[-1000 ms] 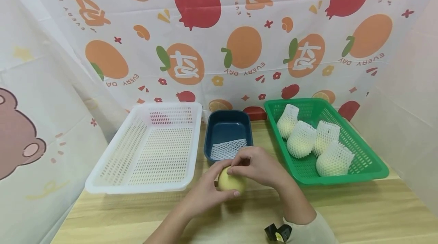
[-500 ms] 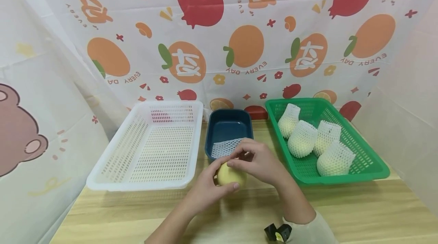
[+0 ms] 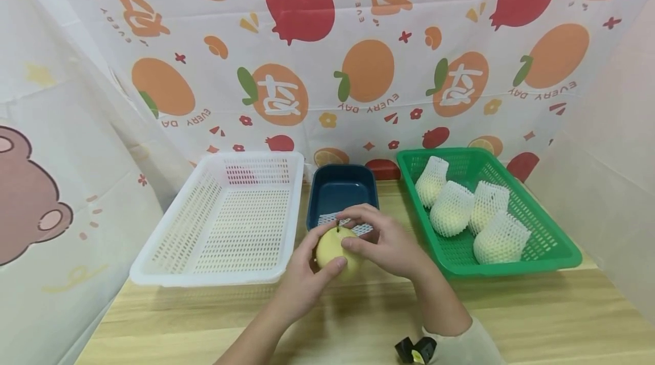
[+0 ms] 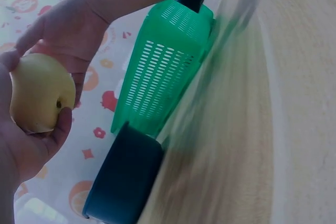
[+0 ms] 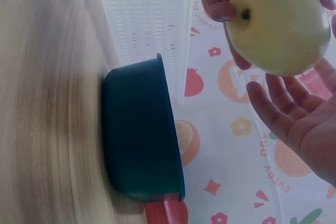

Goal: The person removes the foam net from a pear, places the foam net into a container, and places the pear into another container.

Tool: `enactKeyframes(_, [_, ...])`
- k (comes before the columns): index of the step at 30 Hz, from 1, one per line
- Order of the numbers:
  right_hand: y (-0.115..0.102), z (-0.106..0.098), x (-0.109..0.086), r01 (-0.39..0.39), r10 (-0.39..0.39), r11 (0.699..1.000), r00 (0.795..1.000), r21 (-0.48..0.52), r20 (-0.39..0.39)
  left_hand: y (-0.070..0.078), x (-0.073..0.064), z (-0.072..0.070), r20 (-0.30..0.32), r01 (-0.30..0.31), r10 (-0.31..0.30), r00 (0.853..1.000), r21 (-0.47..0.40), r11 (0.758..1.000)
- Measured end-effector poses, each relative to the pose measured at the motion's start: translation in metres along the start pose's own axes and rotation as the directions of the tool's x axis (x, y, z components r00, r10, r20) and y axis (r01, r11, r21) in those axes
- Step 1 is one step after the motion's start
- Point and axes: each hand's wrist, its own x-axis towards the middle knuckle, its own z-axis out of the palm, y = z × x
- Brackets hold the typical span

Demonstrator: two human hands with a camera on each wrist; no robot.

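Observation:
A pale yellow pear [image 3: 330,245] is held up between both hands in front of the dark blue bin [image 3: 338,194]. My left hand [image 3: 307,277] grips it from the left, thumb across the near side. From the right, my right hand [image 3: 391,243] has its thumb on the pear and its fingers arched close by the dark stem. The right wrist view shows the pear's dark blossom end and my right fingers [image 5: 278,108] curved along its side. A white foam net [image 3: 327,218] lies in the bin, partly hidden behind my right hand.
A white perforated basket [image 3: 294,211] stands left of the bin. On the right, a green basket [image 3: 552,240] holds several fruits in white foam nets [image 3: 452,208]. A fruit-print cloth [image 3: 317,86] hangs behind the wooden table [image 3: 204,319].
The pear has risen slightly and moved left, tilting so its stem now shows. My right fingers have spread wider over it, covering more of the foam net in the bin.

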Motion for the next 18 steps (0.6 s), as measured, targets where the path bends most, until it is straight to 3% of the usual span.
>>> enactKeyframes(12, [-0.004, 0.014, 0.001, -0.033, 0.027, 0.996, 0.997, 0.088, 0.069, 0.007, 0.000, -0.008, -0.120, -0.075, 0.078, 0.990, 0.029, 0.997])
enactKeyframes(18, [-0.005, 0.027, 0.003, -0.049, 0.046, 0.993, 0.998, 0.109, 0.033, 0.008, -0.001, -0.009, -0.135, -0.098, 0.106, 0.985, 0.069, 0.993])
